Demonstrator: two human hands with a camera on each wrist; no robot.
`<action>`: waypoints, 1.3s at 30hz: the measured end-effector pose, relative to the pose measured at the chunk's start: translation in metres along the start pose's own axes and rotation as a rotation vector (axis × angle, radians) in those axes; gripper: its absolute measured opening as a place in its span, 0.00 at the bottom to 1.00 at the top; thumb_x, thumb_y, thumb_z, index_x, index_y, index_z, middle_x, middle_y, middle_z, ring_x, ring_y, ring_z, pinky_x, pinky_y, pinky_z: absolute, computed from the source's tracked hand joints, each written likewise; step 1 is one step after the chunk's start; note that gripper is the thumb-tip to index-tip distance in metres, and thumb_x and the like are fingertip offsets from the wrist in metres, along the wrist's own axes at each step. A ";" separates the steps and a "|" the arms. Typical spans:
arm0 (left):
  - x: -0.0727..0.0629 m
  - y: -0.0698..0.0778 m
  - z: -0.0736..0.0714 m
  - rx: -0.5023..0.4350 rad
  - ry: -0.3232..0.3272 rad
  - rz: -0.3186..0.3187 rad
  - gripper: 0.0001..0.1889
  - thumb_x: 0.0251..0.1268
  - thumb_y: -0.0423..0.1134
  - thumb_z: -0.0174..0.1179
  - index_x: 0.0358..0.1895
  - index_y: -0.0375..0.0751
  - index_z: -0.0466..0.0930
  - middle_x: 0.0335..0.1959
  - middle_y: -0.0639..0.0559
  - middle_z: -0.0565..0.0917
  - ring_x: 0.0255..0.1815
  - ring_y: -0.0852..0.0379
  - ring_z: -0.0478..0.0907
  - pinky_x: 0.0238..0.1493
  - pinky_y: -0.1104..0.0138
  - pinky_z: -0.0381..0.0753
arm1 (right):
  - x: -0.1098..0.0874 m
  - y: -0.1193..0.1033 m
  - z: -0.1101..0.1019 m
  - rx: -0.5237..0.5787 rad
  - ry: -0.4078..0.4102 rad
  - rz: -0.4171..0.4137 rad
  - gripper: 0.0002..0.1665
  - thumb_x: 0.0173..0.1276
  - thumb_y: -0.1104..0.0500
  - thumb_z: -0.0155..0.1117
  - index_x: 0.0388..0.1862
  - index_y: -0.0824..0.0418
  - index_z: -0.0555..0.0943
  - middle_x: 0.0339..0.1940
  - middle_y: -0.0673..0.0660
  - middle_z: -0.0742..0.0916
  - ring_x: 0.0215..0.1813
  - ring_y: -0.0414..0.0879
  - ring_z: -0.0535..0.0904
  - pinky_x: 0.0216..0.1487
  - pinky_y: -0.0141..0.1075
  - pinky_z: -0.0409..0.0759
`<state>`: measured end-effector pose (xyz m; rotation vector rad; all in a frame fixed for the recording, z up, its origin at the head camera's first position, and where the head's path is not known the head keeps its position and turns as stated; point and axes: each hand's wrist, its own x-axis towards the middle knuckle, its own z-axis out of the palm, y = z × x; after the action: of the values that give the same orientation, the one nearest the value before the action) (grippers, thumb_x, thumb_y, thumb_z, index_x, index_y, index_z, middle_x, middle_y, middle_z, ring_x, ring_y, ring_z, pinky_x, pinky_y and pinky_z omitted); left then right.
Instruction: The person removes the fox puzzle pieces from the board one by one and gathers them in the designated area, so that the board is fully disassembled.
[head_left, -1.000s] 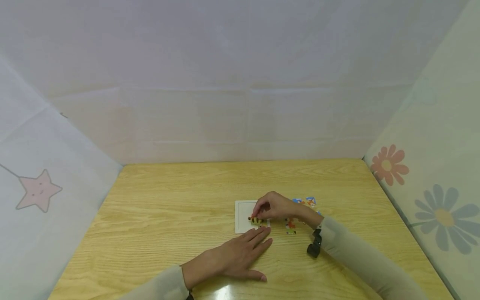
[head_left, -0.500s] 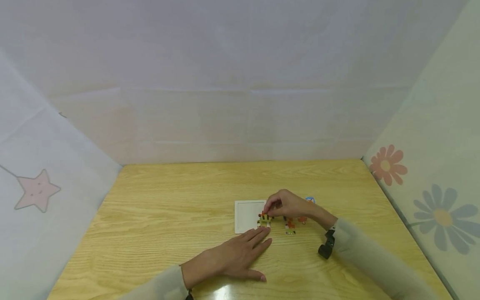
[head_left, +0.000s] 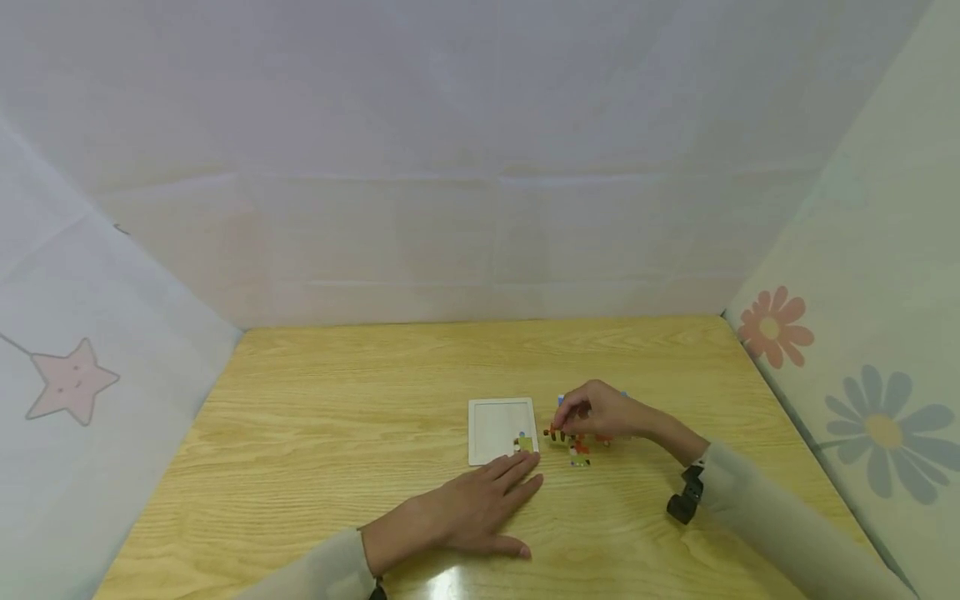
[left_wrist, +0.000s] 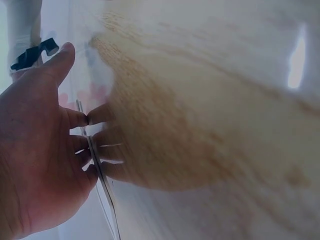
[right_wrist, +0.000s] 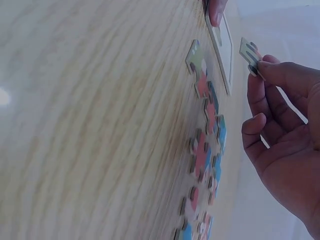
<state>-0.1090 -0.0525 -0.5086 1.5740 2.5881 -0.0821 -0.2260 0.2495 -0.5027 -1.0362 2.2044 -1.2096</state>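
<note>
My right hand pinches a jigsaw puzzle piece between thumb and fingers, a little above the table and just right of the white puzzle frame. Stripes run across the held piece, which is tilted in the right wrist view. Flat on the table, my left hand has its fingers extended, with the tips at the frame's lower right edge. One green-and-white puzzle piece lies in the frame's lower right corner, partly covered by those fingertips. In the left wrist view the left hand touches the frame's edge.
Several loose puzzle pieces lie on the wooden table below and beside the right hand; the hand hides some of them in the head view. Cloth walls stand behind the table and at both sides.
My right hand has moved rightward from over the frame with the striped puzzle piece, uncovering the piece in the frame's corner. The left hand has stayed in place.
</note>
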 end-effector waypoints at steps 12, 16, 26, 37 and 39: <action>0.001 -0.001 0.000 -0.031 0.003 -0.008 0.49 0.77 0.76 0.40 0.86 0.42 0.54 0.88 0.40 0.49 0.88 0.46 0.48 0.84 0.59 0.56 | -0.028 0.004 -0.010 -0.030 -0.014 0.008 0.06 0.74 0.64 0.71 0.45 0.57 0.91 0.43 0.53 0.93 0.37 0.41 0.86 0.34 0.33 0.84; 0.001 -0.001 0.001 -0.028 -0.003 -0.006 0.49 0.77 0.76 0.40 0.86 0.42 0.54 0.88 0.40 0.49 0.88 0.46 0.47 0.85 0.60 0.56 | -0.039 0.008 -0.012 -0.047 -0.013 0.014 0.06 0.74 0.65 0.71 0.45 0.56 0.91 0.44 0.53 0.93 0.37 0.41 0.85 0.35 0.33 0.84; 0.001 0.000 0.002 -0.002 0.004 -0.006 0.49 0.77 0.75 0.40 0.86 0.42 0.54 0.88 0.40 0.50 0.88 0.46 0.47 0.85 0.60 0.55 | -0.059 0.013 -0.015 -0.081 -0.013 -0.033 0.08 0.75 0.68 0.68 0.44 0.58 0.91 0.41 0.53 0.92 0.37 0.43 0.86 0.35 0.35 0.86; 0.001 -0.001 0.000 -0.017 -0.009 -0.003 0.48 0.78 0.75 0.41 0.86 0.42 0.54 0.88 0.40 0.49 0.88 0.46 0.47 0.84 0.60 0.56 | -0.069 0.015 -0.012 -0.117 -0.021 -0.048 0.15 0.72 0.75 0.65 0.43 0.57 0.90 0.40 0.52 0.93 0.33 0.43 0.84 0.32 0.31 0.82; 0.001 -0.001 0.000 -0.011 -0.008 -0.005 0.48 0.78 0.75 0.41 0.86 0.42 0.54 0.88 0.40 0.50 0.88 0.47 0.47 0.84 0.60 0.57 | -0.069 0.014 -0.011 -0.127 -0.023 -0.051 0.16 0.71 0.76 0.64 0.43 0.57 0.90 0.40 0.52 0.92 0.33 0.40 0.83 0.32 0.30 0.82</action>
<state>-0.1099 -0.0522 -0.5084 1.5601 2.5819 -0.0738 -0.1954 0.3142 -0.5082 -1.1565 2.2747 -1.0848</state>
